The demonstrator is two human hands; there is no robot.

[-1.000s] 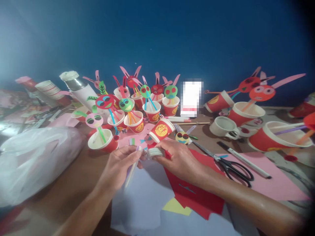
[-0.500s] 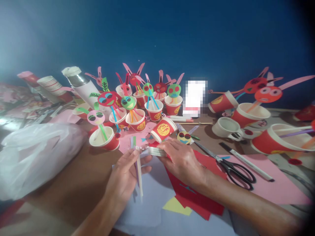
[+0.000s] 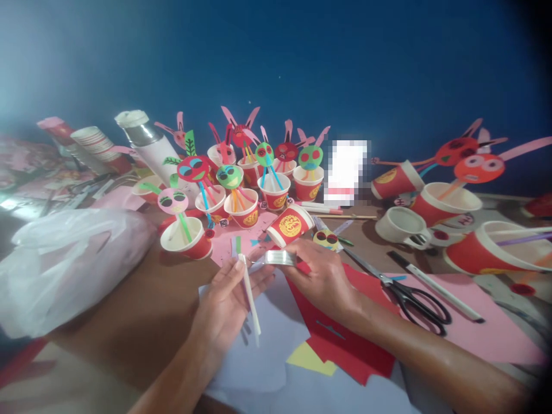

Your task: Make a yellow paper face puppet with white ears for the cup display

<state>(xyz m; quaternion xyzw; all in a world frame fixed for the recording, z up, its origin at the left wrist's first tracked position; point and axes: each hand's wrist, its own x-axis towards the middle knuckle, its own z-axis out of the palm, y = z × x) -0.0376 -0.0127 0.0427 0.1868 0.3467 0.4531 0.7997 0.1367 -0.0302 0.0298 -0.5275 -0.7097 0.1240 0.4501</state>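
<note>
My left hand (image 3: pixel 228 287) pinches a pale, narrow straw-like strip (image 3: pixel 251 302) between thumb and fingers, with the other fingers spread behind it. My right hand (image 3: pixel 321 276) grips a roll of clear tape (image 3: pixel 280 257), whose loose end stretches toward the top of the strip. Beneath both hands lie light blue paper (image 3: pixel 259 356) and red paper (image 3: pixel 345 339). Just beyond the tape, a red and white paper cup (image 3: pixel 291 225) rests on its side. A yellow paper face (image 3: pixel 325 238) lies behind my right hand.
Cups with paper-faced figures (image 3: pixel 190 233) stand along the back. Black-handled scissors (image 3: pixel 409 296), a marker (image 3: pixel 435 287) and a white mug (image 3: pixel 399 225) are at the right. A plastic bag (image 3: pixel 77 259) lies at the left, near a flask (image 3: pixel 149 144).
The tape roll has turned and moved slightly away from my left hand, with more tape stretched between them. The strip in my left hand is tilted more. The view has shifted slightly.
</note>
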